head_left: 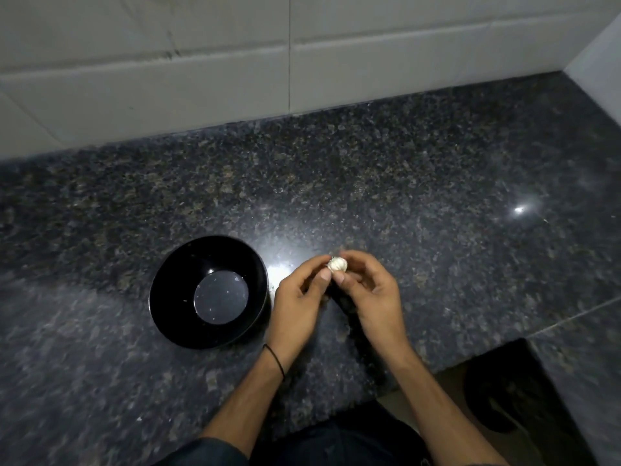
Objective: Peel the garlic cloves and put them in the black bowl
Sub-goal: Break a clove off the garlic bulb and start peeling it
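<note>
A small white garlic bulb [337, 264] is held above the dark granite counter [403, 183] between both hands. My left hand [299, 297] pinches it from the left with thumb and fingertips. From the right, my right hand [371, 290] grips it with fingers curled over its top. The black bowl [168, 297] stands just left of my left hand, with nothing visible inside it but a shiny flat bottom.
A white tiled wall [235, 62] runs along the back of the counter and turns a corner at the far right. The counter's front edge steps back at the lower right, where a dark round object [497, 398] sits on the floor below.
</note>
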